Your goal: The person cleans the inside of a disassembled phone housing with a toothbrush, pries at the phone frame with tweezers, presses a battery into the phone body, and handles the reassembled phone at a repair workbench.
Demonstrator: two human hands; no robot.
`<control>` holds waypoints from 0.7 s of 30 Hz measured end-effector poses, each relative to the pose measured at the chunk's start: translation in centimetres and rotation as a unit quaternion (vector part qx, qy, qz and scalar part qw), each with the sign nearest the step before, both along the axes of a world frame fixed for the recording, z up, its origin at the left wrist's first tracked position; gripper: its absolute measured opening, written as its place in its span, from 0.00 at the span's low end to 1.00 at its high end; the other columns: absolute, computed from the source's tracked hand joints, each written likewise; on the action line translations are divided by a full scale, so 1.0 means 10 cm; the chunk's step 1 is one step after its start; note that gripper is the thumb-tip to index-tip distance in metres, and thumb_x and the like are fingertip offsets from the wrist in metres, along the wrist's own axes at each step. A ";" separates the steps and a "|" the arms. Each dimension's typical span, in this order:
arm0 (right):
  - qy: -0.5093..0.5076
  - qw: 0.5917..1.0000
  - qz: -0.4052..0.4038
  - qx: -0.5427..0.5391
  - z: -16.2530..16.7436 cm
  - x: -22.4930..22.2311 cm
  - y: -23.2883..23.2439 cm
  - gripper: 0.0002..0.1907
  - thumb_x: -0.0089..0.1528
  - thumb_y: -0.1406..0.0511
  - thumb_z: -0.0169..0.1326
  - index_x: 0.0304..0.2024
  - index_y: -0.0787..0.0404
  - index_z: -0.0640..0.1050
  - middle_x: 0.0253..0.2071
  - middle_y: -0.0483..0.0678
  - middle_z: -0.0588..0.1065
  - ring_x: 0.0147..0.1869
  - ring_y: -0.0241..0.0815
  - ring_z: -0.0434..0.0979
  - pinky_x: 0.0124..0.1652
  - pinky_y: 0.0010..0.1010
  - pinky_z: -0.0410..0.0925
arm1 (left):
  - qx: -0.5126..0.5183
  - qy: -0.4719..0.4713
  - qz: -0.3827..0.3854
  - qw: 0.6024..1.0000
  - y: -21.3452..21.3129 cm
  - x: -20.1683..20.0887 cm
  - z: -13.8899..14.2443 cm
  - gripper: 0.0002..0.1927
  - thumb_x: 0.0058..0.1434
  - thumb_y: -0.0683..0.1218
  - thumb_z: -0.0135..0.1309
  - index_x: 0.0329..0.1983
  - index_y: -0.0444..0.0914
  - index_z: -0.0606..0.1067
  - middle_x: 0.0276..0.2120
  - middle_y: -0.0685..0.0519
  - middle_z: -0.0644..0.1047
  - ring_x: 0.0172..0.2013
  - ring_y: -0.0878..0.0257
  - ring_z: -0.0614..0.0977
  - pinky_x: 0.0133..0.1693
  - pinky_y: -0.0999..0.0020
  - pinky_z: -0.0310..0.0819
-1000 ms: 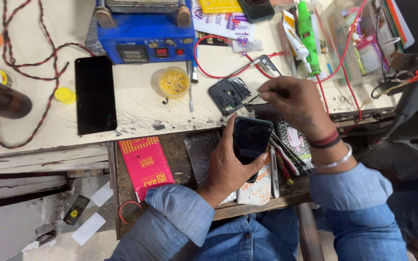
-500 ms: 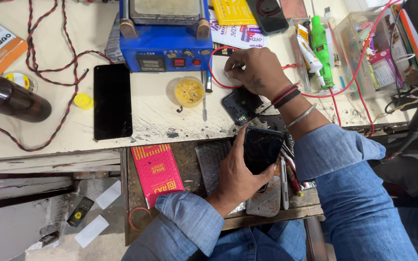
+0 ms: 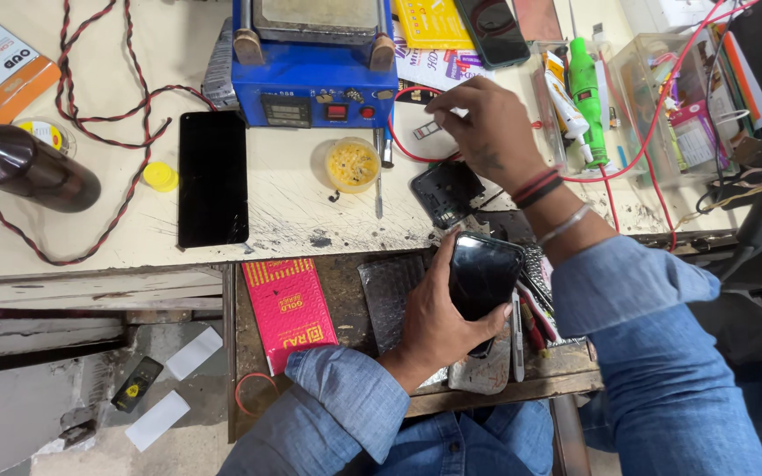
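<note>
Left hand (image 3: pixel 438 330): a dark phone (image 3: pixel 482 278) is held over the open drawer (image 3: pixel 328 291), at 6 o'clock from the blue machine (image 3: pixel 315 75); the fingers are wrapped round its edges, clamped on it, screen up.
Right hand (image 3: pixel 487 132): it is stretched out over the bench (image 3: pixel 134 225), at 3 o'clock from the blue machine; the fingertips are pinched together near a small white card (image 3: pixel 425 130), but whether anything is gripped cannot be told.
Back cover (image 3: pixel 447 192): a dark opened phone part is laid on the bench at 12 o'clock from the held phone, just below the right wrist.
Loose screen (image 3: pixel 212 179): a black glass panel is laid flat at 9 o'clock from the yellow paste pot (image 3: pixel 352 164).
Red wire (image 3: pixel 403 145): it is looped beside the right hand.
Progress, as judged: one phone appears taken apart and set aside, the held phone looks closed and whole; the fetching of a small item seems unfinished.
</note>
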State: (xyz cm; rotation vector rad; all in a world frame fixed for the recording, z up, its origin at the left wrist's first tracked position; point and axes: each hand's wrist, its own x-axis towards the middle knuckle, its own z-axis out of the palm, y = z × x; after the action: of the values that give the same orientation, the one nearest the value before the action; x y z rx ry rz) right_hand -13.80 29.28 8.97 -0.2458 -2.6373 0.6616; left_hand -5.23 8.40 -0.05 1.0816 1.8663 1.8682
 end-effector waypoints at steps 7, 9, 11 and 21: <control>0.038 0.987 -0.014 -0.155 0.33 1.16 -0.23 0.10 0.66 0.71 0.60 0.51 0.64 0.80 0.47 0.48 0.73 0.43 0.33 0.73 0.42 0.24 0.68 | 0.145 -0.228 -0.230 0.935 0.01 0.03 -0.14 0.53 0.58 0.55 0.67 0.79 0.31 0.54 0.65 0.45 0.71 0.65 0.59 0.73 0.68 0.63 0.67; 0.070 0.990 -0.014 -0.119 0.38 1.57 -0.41 0.09 0.66 0.72 0.59 0.49 0.66 0.78 0.50 0.51 0.75 0.52 0.40 0.77 0.51 0.25 0.70 | 0.120 -0.286 -0.274 0.910 0.05 0.06 -0.22 0.52 0.58 0.56 0.66 0.78 0.31 0.56 0.65 0.46 0.70 0.65 0.60 0.71 0.68 0.64 0.64; 0.096 0.994 -0.004 -0.059 0.39 1.91 -0.60 0.10 0.64 0.73 0.61 0.48 0.66 0.79 0.47 0.50 0.77 0.49 0.42 0.78 0.50 0.25 0.70 | 0.074 -0.366 -0.315 0.873 0.11 0.07 -0.31 0.51 0.57 0.56 0.65 0.77 0.32 0.56 0.62 0.47 0.70 0.62 0.60 0.71 0.64 0.64 0.65; 0.084 0.950 0.287 0.088 0.08 2.36 -1.01 0.11 0.56 0.70 0.65 0.41 0.63 0.80 0.47 0.55 0.78 0.50 0.54 0.82 0.50 0.42 0.76 | 0.025 -0.417 -0.351 0.838 0.17 0.06 -0.41 0.41 0.64 0.59 0.60 0.73 0.32 0.63 0.60 0.47 0.73 0.60 0.62 0.73 0.62 0.67 0.66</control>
State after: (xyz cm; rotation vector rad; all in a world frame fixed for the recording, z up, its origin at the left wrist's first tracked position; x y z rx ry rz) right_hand 9.81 19.19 9.82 0.6274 -2.5744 0.5782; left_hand -4.63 10.05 -4.13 0.6348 0.7732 1.5372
